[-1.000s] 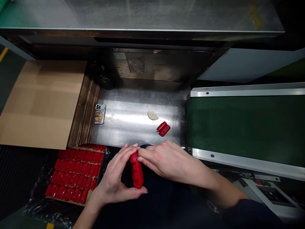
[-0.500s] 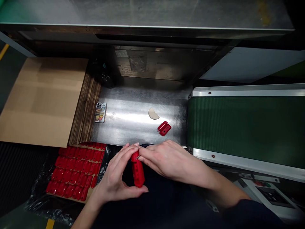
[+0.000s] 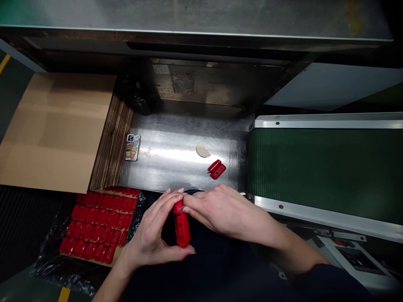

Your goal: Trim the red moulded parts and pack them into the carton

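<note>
My left hand (image 3: 154,233) grips a stack of red plastic parts (image 3: 181,226), held upright between thumb and fingers just below the front edge of the steel worktop (image 3: 176,167). My right hand (image 3: 220,209) pinches the top of that stack with its fingertips. Two more red parts (image 3: 216,169) lie together on the worktop above my right hand, beside a pale half-round chip (image 3: 202,150).
A tray of several red parts (image 3: 97,224) sits on plastic film at lower left. A stack of cardboard sheets (image 3: 63,130) lies at left, with a phone (image 3: 132,147) beside it. A green conveyor belt (image 3: 324,167) runs along the right.
Both hands keep their hold on the red stack in the same place. The view has shifted slightly; nothing else has moved.
</note>
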`<state>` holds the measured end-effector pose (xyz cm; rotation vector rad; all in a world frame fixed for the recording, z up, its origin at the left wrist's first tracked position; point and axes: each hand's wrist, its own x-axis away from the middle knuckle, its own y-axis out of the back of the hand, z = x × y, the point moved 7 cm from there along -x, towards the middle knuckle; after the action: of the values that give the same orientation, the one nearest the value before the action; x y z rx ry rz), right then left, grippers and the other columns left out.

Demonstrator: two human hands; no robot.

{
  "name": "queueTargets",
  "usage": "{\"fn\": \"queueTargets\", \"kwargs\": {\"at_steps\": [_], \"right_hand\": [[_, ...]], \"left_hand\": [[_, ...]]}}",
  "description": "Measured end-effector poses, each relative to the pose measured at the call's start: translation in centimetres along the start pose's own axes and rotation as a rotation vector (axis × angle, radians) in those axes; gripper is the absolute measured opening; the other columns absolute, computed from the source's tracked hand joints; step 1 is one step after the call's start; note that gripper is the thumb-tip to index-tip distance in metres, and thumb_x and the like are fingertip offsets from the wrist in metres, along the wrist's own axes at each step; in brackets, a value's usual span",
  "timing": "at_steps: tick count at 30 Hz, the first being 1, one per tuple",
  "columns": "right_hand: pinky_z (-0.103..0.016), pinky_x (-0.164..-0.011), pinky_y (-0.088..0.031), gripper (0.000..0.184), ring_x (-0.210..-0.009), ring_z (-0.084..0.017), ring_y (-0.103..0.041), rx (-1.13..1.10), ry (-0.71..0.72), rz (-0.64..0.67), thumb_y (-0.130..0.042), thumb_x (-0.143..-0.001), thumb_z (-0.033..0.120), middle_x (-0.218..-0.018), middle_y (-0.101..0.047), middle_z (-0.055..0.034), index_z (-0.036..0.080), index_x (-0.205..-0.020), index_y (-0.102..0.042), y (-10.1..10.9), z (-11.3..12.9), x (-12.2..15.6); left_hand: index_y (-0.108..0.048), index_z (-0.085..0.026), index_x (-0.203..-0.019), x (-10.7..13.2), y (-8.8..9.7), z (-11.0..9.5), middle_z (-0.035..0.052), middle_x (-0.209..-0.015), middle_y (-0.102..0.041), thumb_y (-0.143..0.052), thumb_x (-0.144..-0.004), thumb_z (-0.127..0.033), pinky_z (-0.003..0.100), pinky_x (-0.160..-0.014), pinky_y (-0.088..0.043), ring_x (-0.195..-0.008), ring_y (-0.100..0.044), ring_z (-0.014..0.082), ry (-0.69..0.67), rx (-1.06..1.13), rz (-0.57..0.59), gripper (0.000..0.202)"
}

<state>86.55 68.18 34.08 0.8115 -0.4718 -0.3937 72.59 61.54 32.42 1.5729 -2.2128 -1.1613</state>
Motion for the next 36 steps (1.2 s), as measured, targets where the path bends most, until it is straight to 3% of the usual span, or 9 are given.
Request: {"fn": "queueTargets", "kwargs": {"at_steps": [11,16,21,25,31,36], "right_hand": [[-0.032,-0.054,-0.016,0.033,-0.054,-0.012,-0.047,-0.030,-0.008,0.016,-0.038,-0.112,0.040,-0.081,-0.073,-0.0003,0.022,-0.102,-0.063,0.0,0.1,0.2],[-0.030,-0.056,-0.023,0.032,-0.060,-0.010,-0.049,-0.243,0.025,0.001,-0.041,-0.112,0.040,-0.082,-0.070,0.0026,0.021,-0.094,-0.059,-0.2,-0.6,0.2],[-0.025,-0.060,-0.034,0.030,-0.064,-0.009,-0.048,-0.586,-0.052,-0.174,-0.048,-0.110,0.044,-0.075,-0.058,0.0057,0.022,-0.093,-0.057,-0.5,-2.8,0.7],[-0.022,-0.061,-0.040,0.013,-0.066,-0.007,-0.052,-0.721,0.043,-0.288,-0.062,-0.104,0.034,-0.088,-0.067,0.0042,0.022,-0.105,-0.066,-0.9,-2.6,1.0],[-0.021,-0.069,-0.047,0.012,-0.074,-0.008,-0.064,-0.594,0.181,-0.425,-0.067,-0.101,0.025,-0.090,-0.074,0.0005,0.020,-0.110,-0.074,-0.9,-1.5,1.2],[-0.021,-0.062,-0.046,0.008,-0.068,-0.009,-0.063,-0.497,0.187,-0.514,-0.067,-0.100,0.023,-0.085,-0.074,0.0004,0.020,-0.104,-0.073,-0.5,-1.5,1.6]], "left_hand": [[-0.041,-0.003,-0.152,-0.2,-0.1,-0.3,0.0270,-0.141,-0.065,-0.089,-0.074,-0.054,0.044,-0.126,-0.043,-0.142,-0.059,0.0332,-0.012,-0.003,0.008,0.104],[-0.039,-0.007,-0.154,0.0,-0.2,-0.3,0.0245,-0.142,-0.065,-0.087,-0.076,-0.054,0.046,-0.125,-0.045,-0.141,-0.060,0.0331,0.022,0.000,0.002,0.103],[-0.038,-0.011,-0.156,0.4,-0.4,-0.1,0.0227,-0.144,-0.064,-0.084,-0.079,-0.056,0.048,-0.124,-0.045,-0.144,-0.056,0.0336,0.063,0.001,0.004,0.101],[-0.036,-0.011,-0.158,0.8,-0.7,0.2,0.0237,-0.147,-0.061,-0.085,-0.078,-0.057,0.049,-0.120,-0.050,-0.145,-0.054,0.0356,0.093,-0.025,0.018,0.105],[-0.030,-0.012,-0.161,0.5,-1.0,-0.2,0.0237,-0.145,-0.062,-0.083,-0.080,-0.057,0.050,-0.118,-0.052,-0.142,-0.057,0.0365,0.085,-0.056,0.032,0.107],[-0.030,-0.015,-0.160,0.3,-1.0,-0.4,0.0233,-0.145,-0.063,-0.082,-0.079,-0.058,0.052,-0.118,-0.052,-0.141,-0.058,0.0373,0.097,-0.055,0.042,0.106]]}}
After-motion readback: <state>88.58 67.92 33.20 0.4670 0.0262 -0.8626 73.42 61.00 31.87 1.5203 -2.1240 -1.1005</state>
